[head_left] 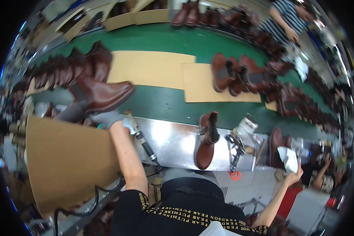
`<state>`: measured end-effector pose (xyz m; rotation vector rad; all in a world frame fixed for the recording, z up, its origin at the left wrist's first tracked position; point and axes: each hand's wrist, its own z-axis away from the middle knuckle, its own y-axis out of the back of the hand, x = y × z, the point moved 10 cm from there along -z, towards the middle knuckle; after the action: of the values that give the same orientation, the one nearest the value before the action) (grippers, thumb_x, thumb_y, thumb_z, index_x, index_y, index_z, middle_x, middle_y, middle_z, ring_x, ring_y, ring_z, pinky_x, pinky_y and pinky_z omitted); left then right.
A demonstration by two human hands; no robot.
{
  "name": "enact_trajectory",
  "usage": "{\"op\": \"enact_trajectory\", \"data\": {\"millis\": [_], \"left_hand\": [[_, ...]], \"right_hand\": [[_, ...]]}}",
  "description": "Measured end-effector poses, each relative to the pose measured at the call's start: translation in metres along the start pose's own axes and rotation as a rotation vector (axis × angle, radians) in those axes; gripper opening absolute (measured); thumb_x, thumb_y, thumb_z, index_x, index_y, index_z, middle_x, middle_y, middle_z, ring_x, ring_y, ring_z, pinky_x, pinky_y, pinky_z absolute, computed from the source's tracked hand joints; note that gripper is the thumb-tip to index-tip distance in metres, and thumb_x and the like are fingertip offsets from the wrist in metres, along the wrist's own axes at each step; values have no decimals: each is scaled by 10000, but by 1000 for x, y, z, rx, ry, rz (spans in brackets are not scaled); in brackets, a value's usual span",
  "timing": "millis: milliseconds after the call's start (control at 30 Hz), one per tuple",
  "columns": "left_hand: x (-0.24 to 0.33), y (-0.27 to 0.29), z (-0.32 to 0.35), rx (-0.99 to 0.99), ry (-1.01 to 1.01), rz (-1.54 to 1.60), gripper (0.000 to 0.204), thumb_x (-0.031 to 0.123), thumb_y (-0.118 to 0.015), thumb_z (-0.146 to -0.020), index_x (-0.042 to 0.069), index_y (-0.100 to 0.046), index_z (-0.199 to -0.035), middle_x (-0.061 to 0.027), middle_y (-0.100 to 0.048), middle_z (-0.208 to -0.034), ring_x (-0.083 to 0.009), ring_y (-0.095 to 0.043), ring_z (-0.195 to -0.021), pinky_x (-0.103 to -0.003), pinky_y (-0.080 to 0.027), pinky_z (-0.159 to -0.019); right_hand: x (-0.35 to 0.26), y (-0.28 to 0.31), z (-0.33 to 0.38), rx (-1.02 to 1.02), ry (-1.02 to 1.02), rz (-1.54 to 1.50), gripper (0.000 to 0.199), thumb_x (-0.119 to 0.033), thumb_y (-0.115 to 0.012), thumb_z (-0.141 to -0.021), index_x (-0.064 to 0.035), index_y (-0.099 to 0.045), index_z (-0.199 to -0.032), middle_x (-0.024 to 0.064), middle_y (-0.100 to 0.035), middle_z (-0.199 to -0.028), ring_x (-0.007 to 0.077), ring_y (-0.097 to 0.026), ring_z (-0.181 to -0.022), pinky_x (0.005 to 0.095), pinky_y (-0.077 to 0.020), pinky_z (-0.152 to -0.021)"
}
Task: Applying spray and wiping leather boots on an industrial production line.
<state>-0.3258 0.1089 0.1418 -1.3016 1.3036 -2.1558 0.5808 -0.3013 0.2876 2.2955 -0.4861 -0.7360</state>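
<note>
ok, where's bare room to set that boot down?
Free: the tan mat right of the boot in the left hand, and the steel bench between the hand tool and the standing boot. Crowded: boot pile and the belt's edges.

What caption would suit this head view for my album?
Gloved left hand lifts a brown boot over the green belt; right hand grips a white cloth.

Single head-worn fisheye view, looking steeply down and forward from above the person's torso. Metal bench (173,141) lies close below; green conveyor (165,104) beyond it. Edges bend strongly; the rim appears blurred. No second view.
</note>
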Motion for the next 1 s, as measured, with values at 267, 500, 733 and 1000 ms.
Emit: {"op": "enact_trajectory", "data": {"millis": [267,500,733,1000], "left_hand": [[-35,-23,-29,-181,69,-267,433,309,-365,-968,9,-475,-1261,-110,-495,-1309,-247,-495,-1176,-395,-385,-1014],[-40,-62,53,-344,-111,-656,443,269,-354,-988,5,-402,-1341,-114,-434,-1381,-238,-462,-1227,-371,-342,-1058],[-60,-81,217,-724,-200,-950,472,229,-342,-1008,0,-329,-1421,-118,-373,-1453,-228,-429,-1278,-347,-299,-1102],[-115,-129,457,-736,798,-196,464,300,-525,-912,-1,-503,-1265,-144,-507,-1316,-254,-496,-1198,-403,-388,-1030]], "right_hand": [[112,25,26,110,-643,-1416,203,-93,-533,-908,-19,-674,-1035,158,-518,-1356,287,-536,-1191,419,-430,-1029],[220,26,79,178,-872,-1744,224,-122,-542,-903,-112,-601,-1119,154,-598,-1000,132,-535,-649,230,-446,-457],[333,-90,29,-41,-1223,-1452,166,-278,-473,-979,-130,-542,-1012,202,-641,-845,134,-508,-488,223,-389,-378],[436,-158,-25,-25,-1211,-1033,291,-295,-427,-983,-83,-541,-1146,113,-659,-838,170,-599,-600,284,-443,-473]]}}
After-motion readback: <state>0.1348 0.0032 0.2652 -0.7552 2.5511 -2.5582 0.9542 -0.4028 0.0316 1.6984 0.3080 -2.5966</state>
